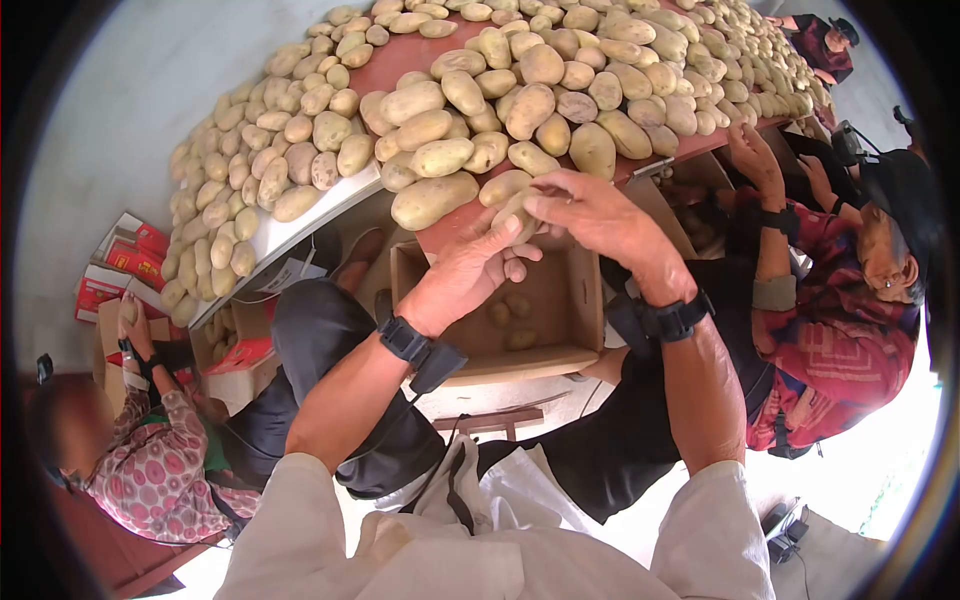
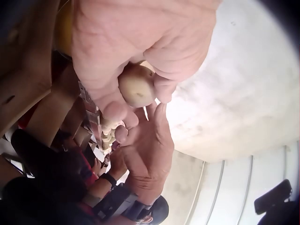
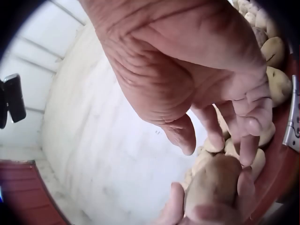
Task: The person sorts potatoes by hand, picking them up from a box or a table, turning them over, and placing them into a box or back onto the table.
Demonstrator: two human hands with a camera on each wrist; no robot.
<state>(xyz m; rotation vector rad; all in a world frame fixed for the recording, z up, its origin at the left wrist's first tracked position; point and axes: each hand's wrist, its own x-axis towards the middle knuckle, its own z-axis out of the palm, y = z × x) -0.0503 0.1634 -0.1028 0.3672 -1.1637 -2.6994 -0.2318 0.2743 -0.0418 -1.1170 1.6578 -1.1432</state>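
My left hand (image 1: 465, 280) grips a pale yellow-brown potato (image 1: 520, 217) between thumb and fingers, above the near edge of the table. In the left wrist view one rounded end of this potato (image 2: 137, 88) shows between thumb and fingers. My right hand (image 1: 608, 222) is just to the right, its fingers spread and loosely bent over the potato. The right wrist view shows the right hand (image 3: 192, 70) with a gap between its thumb and the potato (image 3: 213, 183), which lies in the left hand's fingers.
A large heap of potatoes (image 1: 540, 65) covers much of the red table (image 1: 395, 62). Below my hands stands a cardboard box (image 1: 490, 372) with a few potatoes (image 1: 515, 308) in it. People sit close on both sides, one in a patterned red top (image 1: 835, 350). Red-and-white boxes (image 1: 120, 265) stand at left.
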